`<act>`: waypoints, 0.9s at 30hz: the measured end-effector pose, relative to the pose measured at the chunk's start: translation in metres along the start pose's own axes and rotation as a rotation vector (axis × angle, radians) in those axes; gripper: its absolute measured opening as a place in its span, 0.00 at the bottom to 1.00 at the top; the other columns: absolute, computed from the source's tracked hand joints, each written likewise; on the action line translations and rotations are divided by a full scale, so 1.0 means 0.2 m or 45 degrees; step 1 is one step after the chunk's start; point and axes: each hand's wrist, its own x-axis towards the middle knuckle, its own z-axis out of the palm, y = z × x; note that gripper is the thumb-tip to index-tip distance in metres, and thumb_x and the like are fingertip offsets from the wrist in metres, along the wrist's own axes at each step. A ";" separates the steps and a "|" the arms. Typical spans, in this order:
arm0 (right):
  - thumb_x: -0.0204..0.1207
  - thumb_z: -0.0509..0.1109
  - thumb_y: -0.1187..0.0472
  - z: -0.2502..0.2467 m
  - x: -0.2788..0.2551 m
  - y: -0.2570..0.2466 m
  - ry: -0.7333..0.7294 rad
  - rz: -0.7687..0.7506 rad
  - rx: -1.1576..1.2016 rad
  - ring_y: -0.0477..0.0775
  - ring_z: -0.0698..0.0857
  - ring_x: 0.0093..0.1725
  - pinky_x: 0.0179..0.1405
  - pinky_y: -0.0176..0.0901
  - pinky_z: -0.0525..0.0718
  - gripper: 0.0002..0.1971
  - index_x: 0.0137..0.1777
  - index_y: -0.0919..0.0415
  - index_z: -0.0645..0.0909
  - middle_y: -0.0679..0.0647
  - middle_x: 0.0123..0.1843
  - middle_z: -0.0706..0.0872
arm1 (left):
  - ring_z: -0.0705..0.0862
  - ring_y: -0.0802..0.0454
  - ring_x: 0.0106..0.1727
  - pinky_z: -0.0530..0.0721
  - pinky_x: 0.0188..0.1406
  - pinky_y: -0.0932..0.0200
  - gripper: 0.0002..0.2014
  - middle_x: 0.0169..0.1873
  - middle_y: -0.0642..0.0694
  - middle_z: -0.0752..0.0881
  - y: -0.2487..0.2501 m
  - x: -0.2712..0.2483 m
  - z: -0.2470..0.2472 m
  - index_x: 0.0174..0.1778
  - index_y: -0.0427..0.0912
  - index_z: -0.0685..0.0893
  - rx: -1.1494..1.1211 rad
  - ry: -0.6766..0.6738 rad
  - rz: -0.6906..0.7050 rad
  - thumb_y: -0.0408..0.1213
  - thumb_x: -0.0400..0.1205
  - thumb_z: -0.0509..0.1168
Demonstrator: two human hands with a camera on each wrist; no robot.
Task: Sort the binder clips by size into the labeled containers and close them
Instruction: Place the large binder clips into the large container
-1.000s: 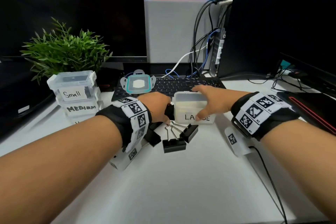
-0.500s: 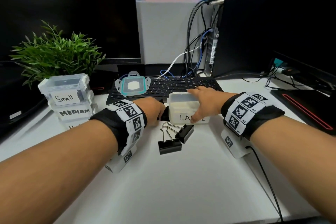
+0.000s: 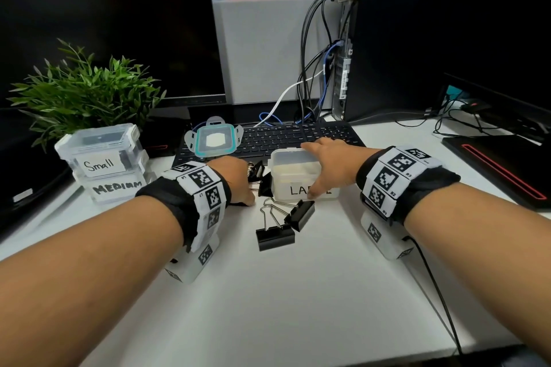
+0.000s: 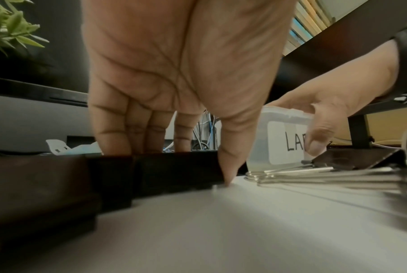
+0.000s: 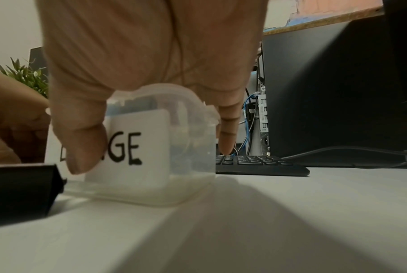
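My right hand [image 3: 331, 164] holds the open container labelled LARGE [image 3: 298, 179] by its rim and front wall, thumb over the label, so this grip is closed on the container, which stands on the worktop [image 3: 298, 292] just in front of the keyboard [image 3: 298, 135]. My left hand [image 3: 235, 179] reaches down onto a cluster of black binder clips [image 3: 258, 177] just left of the container; in the left wrist view the fingers [image 4: 137, 127] come down behind the clip bodies and the thumb tip meets the worktop in front of them. I cannot tell whether that grip has closed on a clip.

Two more large clips [image 3: 275, 235] [image 3: 299, 214] lie in front of the container, their wire handles crossed. The lid [image 3: 213, 140] rests on the keyboard. The Small [image 3: 100, 155] and MEDIUM [image 3: 114, 188] containers are stacked and lidded beside the plant [image 3: 83, 95].

Risks, as I judge them:
- With several clips bunched under the left hand, a lift may drag a neighbour along and drop it.
- The crossed handles may snag, so one clip pulls the other.
- The light container could tip or slide if a clip strikes its rim while my right hold is only on one side.
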 end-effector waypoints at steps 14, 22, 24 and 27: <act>0.61 0.84 0.52 -0.01 0.00 -0.02 0.003 0.022 0.077 0.58 0.66 0.79 0.75 0.50 0.71 0.62 0.84 0.58 0.41 0.55 0.83 0.60 | 0.80 0.54 0.40 0.75 0.38 0.62 0.07 0.37 0.55 0.83 0.01 -0.11 -0.31 0.42 0.51 0.84 -0.471 0.386 0.230 0.42 0.71 0.72; 0.59 0.85 0.51 -0.01 0.01 -0.02 -0.002 0.037 0.118 0.58 0.75 0.72 0.68 0.47 0.77 0.69 0.82 0.57 0.30 0.58 0.77 0.72 | 0.80 0.58 0.47 0.76 0.49 0.64 0.11 0.44 0.56 0.84 0.16 0.02 -0.24 0.54 0.49 0.86 -0.337 0.092 0.394 0.41 0.77 0.72; 0.59 0.85 0.52 -0.01 0.01 -0.02 -0.006 0.028 0.120 0.58 0.75 0.72 0.67 0.46 0.75 0.69 0.83 0.57 0.31 0.58 0.78 0.71 | 0.78 0.59 0.46 0.74 0.49 0.64 0.11 0.44 0.56 0.84 0.18 0.04 -0.25 0.56 0.49 0.86 -0.309 0.066 0.427 0.42 0.78 0.71; 0.59 0.85 0.53 -0.02 0.02 -0.03 -0.035 0.016 0.086 0.58 0.71 0.76 0.68 0.46 0.74 0.67 0.84 0.57 0.36 0.57 0.80 0.67 | 0.77 0.60 0.46 0.71 0.47 0.64 0.11 0.45 0.56 0.83 0.19 0.07 -0.24 0.58 0.50 0.85 -0.246 0.052 0.417 0.42 0.80 0.68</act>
